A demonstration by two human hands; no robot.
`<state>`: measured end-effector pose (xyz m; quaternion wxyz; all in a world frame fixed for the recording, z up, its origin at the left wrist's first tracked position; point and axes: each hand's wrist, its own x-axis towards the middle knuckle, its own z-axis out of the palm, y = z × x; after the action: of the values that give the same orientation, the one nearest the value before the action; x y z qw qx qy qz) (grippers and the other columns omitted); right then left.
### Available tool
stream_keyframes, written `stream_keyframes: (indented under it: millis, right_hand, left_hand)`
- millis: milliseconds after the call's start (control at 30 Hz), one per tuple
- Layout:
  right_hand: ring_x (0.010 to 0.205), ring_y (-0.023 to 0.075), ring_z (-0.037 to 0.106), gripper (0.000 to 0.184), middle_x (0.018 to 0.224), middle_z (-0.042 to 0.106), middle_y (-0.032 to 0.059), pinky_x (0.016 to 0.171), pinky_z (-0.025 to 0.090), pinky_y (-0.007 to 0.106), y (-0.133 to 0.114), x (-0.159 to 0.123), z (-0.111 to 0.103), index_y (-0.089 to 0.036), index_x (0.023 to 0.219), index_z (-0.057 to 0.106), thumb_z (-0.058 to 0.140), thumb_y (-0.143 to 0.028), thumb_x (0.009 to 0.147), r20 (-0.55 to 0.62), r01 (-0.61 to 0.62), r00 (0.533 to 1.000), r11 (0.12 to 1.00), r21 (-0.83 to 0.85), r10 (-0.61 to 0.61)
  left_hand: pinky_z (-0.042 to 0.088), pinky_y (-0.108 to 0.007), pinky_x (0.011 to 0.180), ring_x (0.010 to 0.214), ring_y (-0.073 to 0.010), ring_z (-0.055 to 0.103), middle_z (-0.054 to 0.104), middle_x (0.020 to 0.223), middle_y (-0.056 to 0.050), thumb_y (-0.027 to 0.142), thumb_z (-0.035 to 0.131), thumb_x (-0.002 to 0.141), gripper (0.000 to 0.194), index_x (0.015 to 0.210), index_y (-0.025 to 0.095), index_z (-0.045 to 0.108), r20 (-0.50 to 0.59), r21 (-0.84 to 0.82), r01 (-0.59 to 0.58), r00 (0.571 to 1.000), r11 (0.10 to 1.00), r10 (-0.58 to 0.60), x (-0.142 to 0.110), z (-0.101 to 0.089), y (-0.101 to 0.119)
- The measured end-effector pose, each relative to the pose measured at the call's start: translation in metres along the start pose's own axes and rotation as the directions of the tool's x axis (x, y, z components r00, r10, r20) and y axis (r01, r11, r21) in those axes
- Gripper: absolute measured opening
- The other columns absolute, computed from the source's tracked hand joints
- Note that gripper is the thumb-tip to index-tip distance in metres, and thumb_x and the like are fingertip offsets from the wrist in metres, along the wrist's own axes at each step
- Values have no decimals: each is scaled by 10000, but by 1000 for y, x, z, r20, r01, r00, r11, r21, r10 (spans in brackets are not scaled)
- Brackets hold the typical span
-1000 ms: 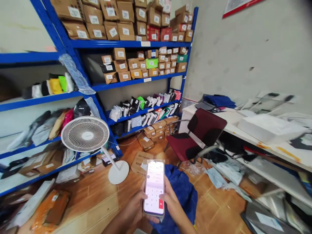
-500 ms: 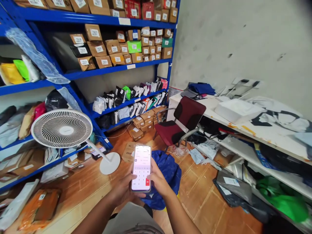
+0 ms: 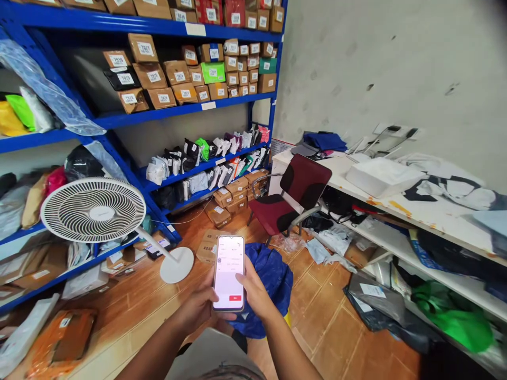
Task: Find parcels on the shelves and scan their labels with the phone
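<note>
I hold a lit smartphone point(image 3: 228, 272) upright in front of me with both hands. My left hand point(image 3: 196, 307) wraps its left edge and bottom, thumb at the lower screen. My right hand point(image 3: 254, 289) grips the right edge, fingers curled behind it. The screen shows a mostly white page with a small red button low down. Behind the phone a blue bag point(image 3: 273, 282) lies crumpled on the wooden floor.
Blue shelving point(image 3: 186, 108) with labelled cardboard boxes and bagged goods fills the left and back. A white pedestal fan point(image 3: 95, 211) stands at left. A dark red chair point(image 3: 295, 198) sits by a white cluttered bench point(image 3: 396, 211) along the right wall. Parcels and bags litter the floor.
The view swung right over the second. The number keypad on the phone screen gave way to a white page with a red button. Both hands kept hold of the phone.
</note>
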<state>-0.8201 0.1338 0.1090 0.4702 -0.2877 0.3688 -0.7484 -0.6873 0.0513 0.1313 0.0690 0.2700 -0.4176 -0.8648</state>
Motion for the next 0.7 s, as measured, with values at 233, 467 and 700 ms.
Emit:
stream_keyframes:
  millis: [233,467,700]
  right_hand:
    - [1114,255,590,657,1247,637,43,921,453,370,19,3,-4,-260,1267,471,736,-267,666,-5,4,1000,1000,-27,-4]
    - [804,217,678,489,961,746,34,711,499,305,35,13,7,-206,1120,574,703,-319,662,-183,-110,972,975,192,145]
    - [668,177,665,359,748,753,-13,631,489,261,45,58,27,-196,877,664,722,-439,619,-410,-134,882,959,250,230]
  left_hand:
    - [548,-383,640,905,-308,652,628,1131,-119,198,537,645,1009,1458,293,-51,11,-69,16,1000,997,-15,6,-10,-10]
    - [535,-354,617,876,-271,647,639,1084,-88,227,511,630,944,1462,318,72,-6,-48,59,998,997,-59,9,-25,-6]
    - [513,-423,713,916,-274,615,577,1193,-84,239,533,613,968,1456,351,72,6,-62,109,994,992,-109,24,-53,21]
